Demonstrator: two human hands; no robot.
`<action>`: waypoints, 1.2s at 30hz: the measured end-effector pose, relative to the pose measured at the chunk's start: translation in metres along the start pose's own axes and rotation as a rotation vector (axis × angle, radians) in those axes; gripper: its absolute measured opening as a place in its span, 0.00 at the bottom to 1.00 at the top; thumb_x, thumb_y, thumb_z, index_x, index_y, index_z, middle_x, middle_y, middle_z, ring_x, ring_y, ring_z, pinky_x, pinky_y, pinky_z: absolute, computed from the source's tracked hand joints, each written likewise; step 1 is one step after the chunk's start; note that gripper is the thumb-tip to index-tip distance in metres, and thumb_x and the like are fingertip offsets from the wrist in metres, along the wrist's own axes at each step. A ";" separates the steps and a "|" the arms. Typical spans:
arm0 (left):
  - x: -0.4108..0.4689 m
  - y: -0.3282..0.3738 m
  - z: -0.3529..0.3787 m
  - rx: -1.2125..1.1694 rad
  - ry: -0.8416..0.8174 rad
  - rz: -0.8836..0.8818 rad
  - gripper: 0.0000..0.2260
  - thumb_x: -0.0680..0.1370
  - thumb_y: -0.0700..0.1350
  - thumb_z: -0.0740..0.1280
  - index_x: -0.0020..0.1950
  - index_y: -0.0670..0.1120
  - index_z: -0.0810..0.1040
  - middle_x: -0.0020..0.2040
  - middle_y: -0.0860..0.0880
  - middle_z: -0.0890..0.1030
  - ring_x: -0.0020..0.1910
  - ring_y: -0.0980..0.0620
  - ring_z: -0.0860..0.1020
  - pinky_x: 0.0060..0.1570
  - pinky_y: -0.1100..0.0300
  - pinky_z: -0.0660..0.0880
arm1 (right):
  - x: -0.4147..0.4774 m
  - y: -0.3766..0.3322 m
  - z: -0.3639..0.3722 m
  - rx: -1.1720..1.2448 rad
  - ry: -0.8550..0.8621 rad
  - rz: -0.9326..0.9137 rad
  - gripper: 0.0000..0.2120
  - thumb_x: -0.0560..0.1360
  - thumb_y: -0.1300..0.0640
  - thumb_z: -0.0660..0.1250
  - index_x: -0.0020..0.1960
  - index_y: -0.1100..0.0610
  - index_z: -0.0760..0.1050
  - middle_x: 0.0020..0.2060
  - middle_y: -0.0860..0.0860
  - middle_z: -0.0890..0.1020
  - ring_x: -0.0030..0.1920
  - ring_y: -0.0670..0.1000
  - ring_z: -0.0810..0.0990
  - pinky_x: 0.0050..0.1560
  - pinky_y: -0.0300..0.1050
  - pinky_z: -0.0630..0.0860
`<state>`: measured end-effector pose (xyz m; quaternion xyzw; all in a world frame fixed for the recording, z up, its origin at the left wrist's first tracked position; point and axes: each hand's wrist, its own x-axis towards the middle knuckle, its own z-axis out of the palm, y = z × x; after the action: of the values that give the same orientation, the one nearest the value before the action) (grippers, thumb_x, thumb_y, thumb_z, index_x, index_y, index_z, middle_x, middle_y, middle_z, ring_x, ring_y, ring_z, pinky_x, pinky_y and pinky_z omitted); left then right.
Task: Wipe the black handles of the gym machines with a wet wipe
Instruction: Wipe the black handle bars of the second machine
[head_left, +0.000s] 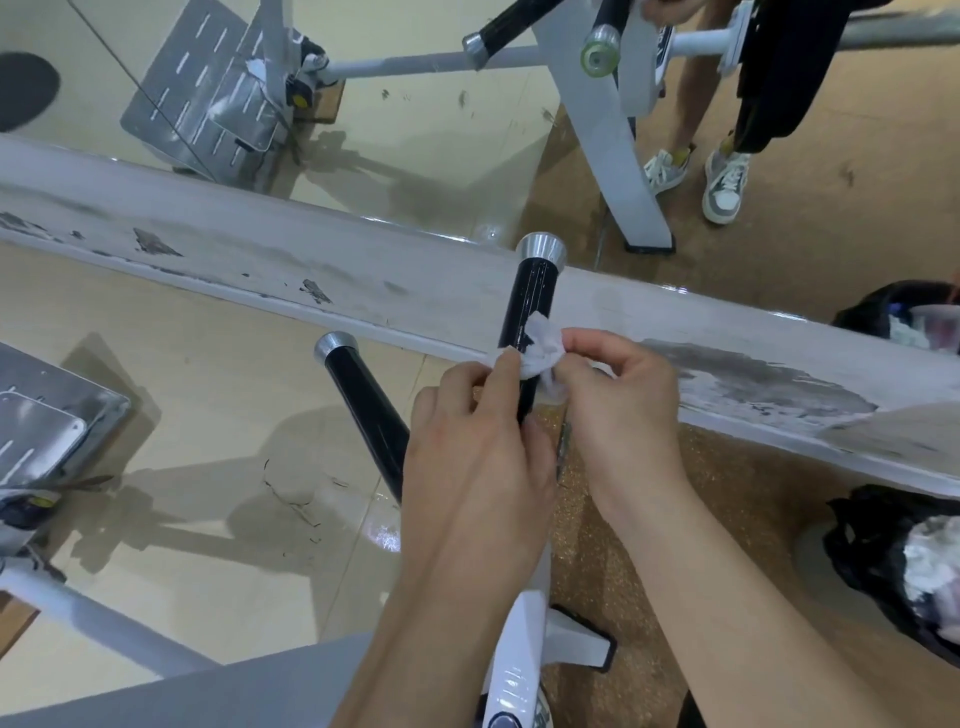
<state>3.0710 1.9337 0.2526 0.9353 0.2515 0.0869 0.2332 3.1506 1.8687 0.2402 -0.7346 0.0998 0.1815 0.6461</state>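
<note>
Left of the black handle (531, 296), a second black handle (363, 405) slants away. The left hand (478, 457) curls at the black handle's left side, pinching the wet wipe (540, 353) bunched on its shaft. The right hand (623, 400), at its right side, pinches the wipe too. Farther right sits a black bin bag (878, 545).

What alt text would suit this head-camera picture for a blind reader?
The left hand and right hand pinch a crumpled white wet wipe against a glossy black handle with a silver end cap. A second black handle stands to its left.
</note>
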 end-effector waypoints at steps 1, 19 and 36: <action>0.000 0.000 0.000 0.013 -0.004 0.005 0.21 0.74 0.49 0.55 0.66 0.49 0.74 0.53 0.47 0.78 0.46 0.46 0.74 0.45 0.56 0.71 | -0.004 -0.002 -0.001 0.118 -0.060 0.052 0.06 0.71 0.61 0.70 0.42 0.51 0.83 0.38 0.47 0.85 0.42 0.45 0.83 0.43 0.40 0.78; 0.011 0.003 -0.016 -0.267 -0.059 -0.191 0.13 0.71 0.45 0.69 0.54 0.59 0.81 0.44 0.55 0.79 0.43 0.57 0.77 0.41 0.63 0.72 | 0.005 -0.009 -0.004 -0.422 -0.138 -0.522 0.10 0.70 0.68 0.70 0.44 0.55 0.84 0.40 0.46 0.80 0.39 0.34 0.77 0.39 0.22 0.70; 0.015 -0.002 -0.021 -0.437 -0.156 -0.391 0.15 0.68 0.49 0.75 0.54 0.56 0.79 0.41 0.58 0.82 0.37 0.63 0.80 0.44 0.61 0.77 | 0.043 -0.032 0.006 -0.520 -0.146 -0.637 0.10 0.72 0.67 0.68 0.47 0.55 0.83 0.38 0.46 0.82 0.37 0.41 0.79 0.44 0.35 0.77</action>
<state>3.0774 1.9517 0.2704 0.8008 0.3834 0.0203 0.4597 3.2013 1.8828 0.2519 -0.8526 -0.2278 0.0435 0.4683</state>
